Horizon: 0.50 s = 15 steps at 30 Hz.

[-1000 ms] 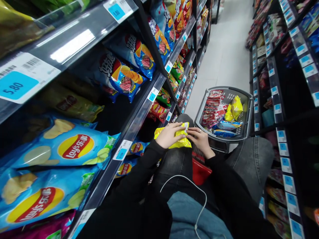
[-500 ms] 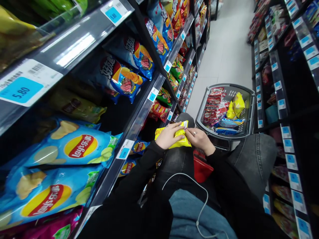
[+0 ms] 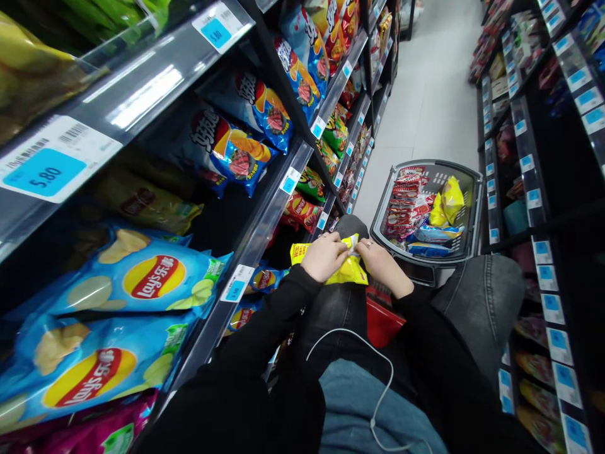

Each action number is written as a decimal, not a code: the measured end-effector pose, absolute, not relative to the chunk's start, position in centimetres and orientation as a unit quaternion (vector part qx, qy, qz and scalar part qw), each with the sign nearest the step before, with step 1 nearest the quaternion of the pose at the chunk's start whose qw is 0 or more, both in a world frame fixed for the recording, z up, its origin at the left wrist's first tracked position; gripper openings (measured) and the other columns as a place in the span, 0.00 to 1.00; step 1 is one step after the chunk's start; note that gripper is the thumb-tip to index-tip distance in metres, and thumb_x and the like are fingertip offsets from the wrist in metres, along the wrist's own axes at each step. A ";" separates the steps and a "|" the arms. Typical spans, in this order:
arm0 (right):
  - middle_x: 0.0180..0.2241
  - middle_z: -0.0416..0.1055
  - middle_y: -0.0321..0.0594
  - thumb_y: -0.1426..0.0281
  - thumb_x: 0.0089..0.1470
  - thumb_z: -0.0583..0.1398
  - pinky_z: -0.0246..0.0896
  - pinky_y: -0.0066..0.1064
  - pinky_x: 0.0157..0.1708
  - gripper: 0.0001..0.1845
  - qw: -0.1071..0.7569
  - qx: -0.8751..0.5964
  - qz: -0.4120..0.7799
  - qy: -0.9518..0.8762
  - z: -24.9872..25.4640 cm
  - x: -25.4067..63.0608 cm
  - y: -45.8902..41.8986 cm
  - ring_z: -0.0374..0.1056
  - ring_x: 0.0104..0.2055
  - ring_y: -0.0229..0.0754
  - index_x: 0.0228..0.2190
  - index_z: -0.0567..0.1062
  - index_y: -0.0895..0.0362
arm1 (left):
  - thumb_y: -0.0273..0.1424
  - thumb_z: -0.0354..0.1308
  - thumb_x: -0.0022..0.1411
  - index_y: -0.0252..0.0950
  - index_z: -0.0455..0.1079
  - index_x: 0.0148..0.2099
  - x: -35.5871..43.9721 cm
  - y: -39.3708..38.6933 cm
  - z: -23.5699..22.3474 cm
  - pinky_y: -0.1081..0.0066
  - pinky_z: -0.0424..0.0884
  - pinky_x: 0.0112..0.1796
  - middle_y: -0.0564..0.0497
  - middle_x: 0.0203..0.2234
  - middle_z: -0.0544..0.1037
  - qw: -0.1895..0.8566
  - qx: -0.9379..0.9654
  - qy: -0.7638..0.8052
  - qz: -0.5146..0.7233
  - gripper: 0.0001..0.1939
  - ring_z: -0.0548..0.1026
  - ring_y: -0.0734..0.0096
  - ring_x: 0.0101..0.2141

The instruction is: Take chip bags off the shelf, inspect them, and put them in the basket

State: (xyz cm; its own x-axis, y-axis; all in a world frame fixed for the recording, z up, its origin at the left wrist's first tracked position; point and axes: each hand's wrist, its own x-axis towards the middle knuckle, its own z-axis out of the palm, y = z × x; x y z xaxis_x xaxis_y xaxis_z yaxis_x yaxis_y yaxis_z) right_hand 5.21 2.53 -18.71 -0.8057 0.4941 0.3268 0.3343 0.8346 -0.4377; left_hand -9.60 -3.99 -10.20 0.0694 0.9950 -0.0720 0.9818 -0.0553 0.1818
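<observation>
A yellow snack bag (image 3: 348, 271) rests on my knee, with both hands on it. My left hand (image 3: 325, 256) lies over its middle, fingers bent and pinching near the right end. My right hand (image 3: 378, 260) grips the same end with thumb and fingertips, close to my left fingers. A small pale patch shows on the bag between the two hands; what it is I cannot make out. Below my right wrist, between my legs, a red object (image 3: 384, 318) is partly hidden by my sleeve.
A grey shopping basket (image 3: 475, 208) on the floor ahead holds red packets (image 3: 405, 202), yellow bags (image 3: 447, 200) and blue bags (image 3: 437, 233). Shelves of chip bags (image 3: 155, 277) line the left side, and another shelf (image 3: 551, 277) the right. A white cable (image 3: 392, 372) hangs over my lap.
My left fingers have curled in from lying flatter on the bag. My right hand has shifted slightly, and both now pinch the bag's right end, which looks more crumpled.
</observation>
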 end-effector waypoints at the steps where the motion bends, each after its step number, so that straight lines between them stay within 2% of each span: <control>1: 0.33 0.67 0.44 0.80 0.57 0.48 0.59 0.31 0.34 0.11 0.213 -0.225 0.183 -0.933 -18.7 5.3 2.6 0.62 0.35 0.42 0.34 0.68 0.59 | 0.33 0.52 0.61 0.35 0.74 0.32 -9.7 -3.9 -10.2 0.65 0.66 0.39 0.48 0.30 0.70 0.094 0.726 0.680 0.037 0.12 0.68 0.67 0.34; 6: 0.34 0.67 0.44 0.80 0.56 0.49 0.58 0.30 0.32 0.10 0.195 -0.244 0.208 -0.927 -18.6 5.7 2.6 0.63 0.34 0.41 0.35 0.68 0.59 | 0.32 0.53 0.60 0.34 0.70 0.32 -10.0 -4.1 -10.9 0.67 0.68 0.41 0.47 0.41 0.68 0.085 0.708 0.692 0.111 0.08 0.69 0.69 0.37; 11: 0.34 0.68 0.44 0.79 0.56 0.49 0.58 0.29 0.32 0.09 0.209 -0.264 0.273 -0.901 -19.5 5.5 2.4 0.64 0.34 0.40 0.32 0.67 0.58 | 0.33 0.55 0.59 0.33 0.71 0.28 -9.3 -4.0 -10.9 0.57 0.64 0.45 0.43 0.38 0.70 0.038 0.689 0.720 0.081 0.10 0.64 0.57 0.43; 15: 0.26 0.67 0.40 0.69 0.58 0.48 0.60 0.30 0.29 0.10 0.275 -0.360 0.447 -0.772 -21.2 4.6 2.1 0.65 0.28 0.38 0.26 0.65 0.56 | 0.37 0.55 0.57 0.33 0.72 0.25 -9.0 -3.2 -10.9 0.56 0.64 0.42 0.43 0.35 0.72 0.074 0.640 0.764 0.044 0.14 0.64 0.53 0.41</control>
